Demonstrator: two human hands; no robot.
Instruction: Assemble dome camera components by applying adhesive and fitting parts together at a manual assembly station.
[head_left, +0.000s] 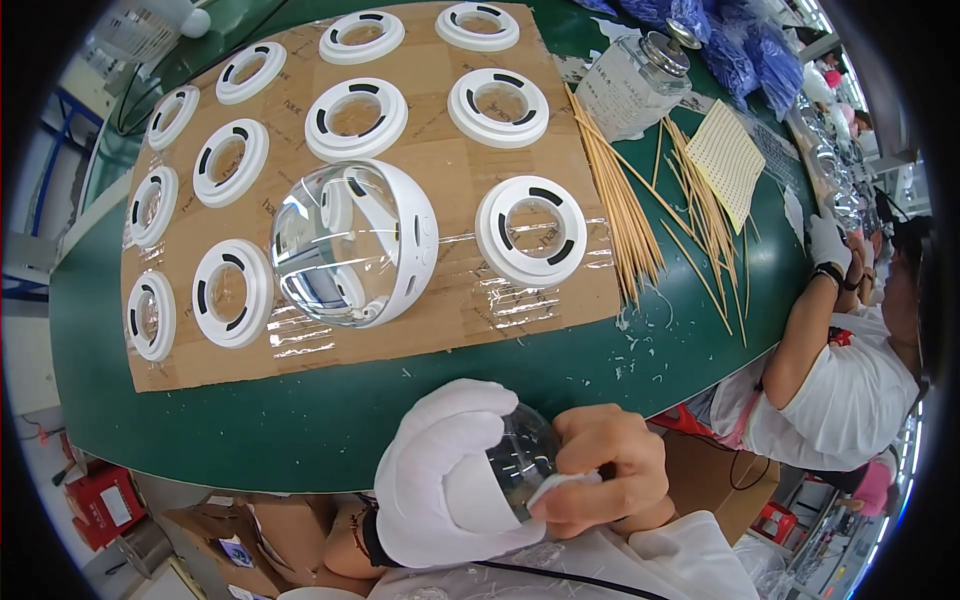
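In a white glove, my left hand [445, 475] is wrapped round a clear dome with a white shell [525, 455], held low in front of my body at the table's near edge. My bare right hand [610, 465] is closed at the dome's right side. Pinched in its fingers is a small folded white cloth [560, 490], which lies against the clear surface. Part of the dome is hidden behind the glove and fingers. Another clear dome with a white shell [345, 250] rests beyond my hands on the cardboard sheet [440, 335].
Several white rings with black pads, such as the nearest right one [490, 230], lie in rows on the cardboard. Thin wooden sticks [615, 200], a yellow dotted sheet [725, 160] and a lidded glass jar [635, 85] are to the right. A co-worker [840, 370] sits further right.
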